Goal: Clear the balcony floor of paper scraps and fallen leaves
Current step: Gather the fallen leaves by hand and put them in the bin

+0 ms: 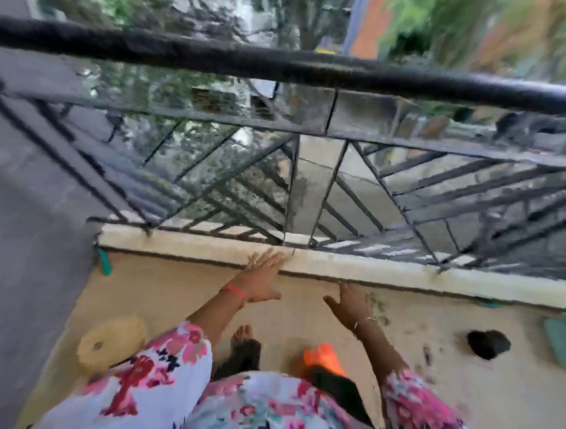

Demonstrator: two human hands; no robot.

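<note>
Farthest left, a grey wall (34, 237) fills the edge of the frame, with a small teal strip (104, 262) at its corner where the pale curb (184, 243) begins. Below that, at lower left, a tan round object (110, 343) with a hole in its middle lies on the balcony floor (163, 293); blur hides what it is. A black metal railing (280, 65) with slanted bars runs across the whole upper half, above the curb.

Near centre, the left hand (260, 277) reaches forward from a floral sleeve (160, 370), a red thread (235, 289) on its wrist. Its fingers are straight and slightly spread with the thumb out to the side. It holds nothing, and the fingertips lie over the edge of the curb. Beneath it a bare foot (243, 336) stands on the floor, and just to the right is a blurred orange object (323, 357).

The right hand (349, 305), wearing a thin bangle (366, 321), is also flat and empty, with fingers straight toward the curb and thumb spread to the left. Just beside it on the right, greenish leaf bits (379, 309) speckle the floor below the curb, with darker specks scattered lower right. Further right sits a black clump (488, 344), and a teal object (563, 336) is cut off by the right edge.
</note>
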